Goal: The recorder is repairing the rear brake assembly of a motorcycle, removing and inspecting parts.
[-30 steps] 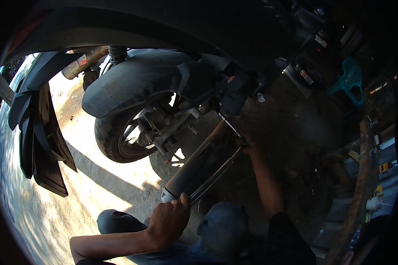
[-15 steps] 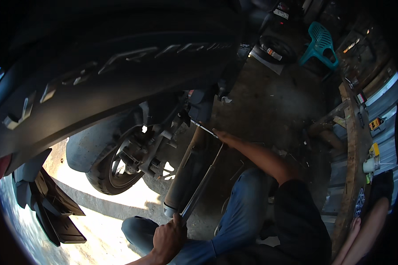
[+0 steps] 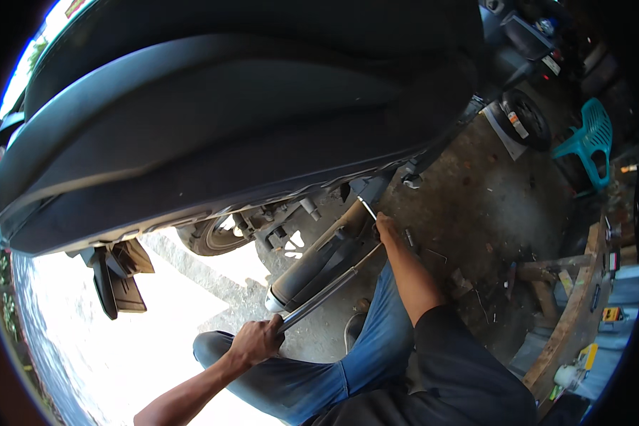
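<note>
My left hand (image 3: 258, 342) is wrapped round the thick end of a long metal wrench handle (image 3: 319, 301), above my bent knee. The handle slants up and away beside the scooter's exhaust muffler (image 3: 312, 268). At its far end my right hand (image 3: 386, 228) is closed round the joint. A shiny extension bar (image 3: 367, 207) runs from there to the underside of the scooter (image 3: 263, 113). What its tip sits on is too small to make out.
The rear wheel (image 3: 216, 238) is partly covered by the dark body panel. At the right stand a wooden bench (image 3: 568, 312) and a teal plastic chair (image 3: 593, 142). A loose tyre (image 3: 529, 117) lies at the back right. Small tools are scattered on the floor.
The view has shifted, so the scooter's side panel shows more and the rear wheel less. Both hands keep their grip on the wrench, and its handle lies at a flatter slant.
</note>
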### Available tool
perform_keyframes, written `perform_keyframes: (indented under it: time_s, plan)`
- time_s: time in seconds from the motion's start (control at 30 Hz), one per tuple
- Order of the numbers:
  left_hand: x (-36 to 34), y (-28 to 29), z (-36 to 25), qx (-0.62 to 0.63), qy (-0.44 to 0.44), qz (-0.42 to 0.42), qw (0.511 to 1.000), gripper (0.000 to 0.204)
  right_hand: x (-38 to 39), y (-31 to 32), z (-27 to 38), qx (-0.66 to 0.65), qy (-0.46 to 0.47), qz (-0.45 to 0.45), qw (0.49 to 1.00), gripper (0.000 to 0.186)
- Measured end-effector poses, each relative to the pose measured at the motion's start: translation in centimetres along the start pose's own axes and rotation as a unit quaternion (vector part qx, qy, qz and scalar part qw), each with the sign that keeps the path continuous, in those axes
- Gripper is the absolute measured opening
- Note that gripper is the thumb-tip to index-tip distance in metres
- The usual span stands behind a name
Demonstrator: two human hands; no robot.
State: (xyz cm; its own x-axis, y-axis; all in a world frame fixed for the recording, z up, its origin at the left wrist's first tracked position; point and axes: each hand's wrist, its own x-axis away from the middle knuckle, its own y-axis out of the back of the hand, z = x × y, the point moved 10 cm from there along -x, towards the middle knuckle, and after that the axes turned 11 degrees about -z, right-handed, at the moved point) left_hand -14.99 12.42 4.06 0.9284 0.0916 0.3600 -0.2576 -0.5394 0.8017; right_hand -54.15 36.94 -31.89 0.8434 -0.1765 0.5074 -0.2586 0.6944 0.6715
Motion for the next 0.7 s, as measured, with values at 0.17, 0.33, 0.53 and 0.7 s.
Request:
perform_keyframes:
  time_s: [0.17,0.33,0.53,0.7]
  plan:
    - [0.3,0.5,0.0,0.016,-0.002,-0.018,1.0,0.019,4.4,1.5,3.1,-0.071,-0.018,0.153,0.986,0.042]
    - [-0.8,0.3,-1.1,0.023,-0.038,-0.04,0.998,0.016,1.2,3.8,1.8,-0.018,0.009,0.118,0.993,0.038]
    - [0.1,-0.4,0.9,-0.009,-0.006,-0.039,0.999,0.02,2.0,1.5,1.5,0.04,0.076,0.07,0.994,0.051]
    - [-0.7,-0.7,0.7,0.011,-0.038,-0.052,0.998,0.022,-1.2,1.4,0.8,0.078,0.09,0.017,0.993,0.061]
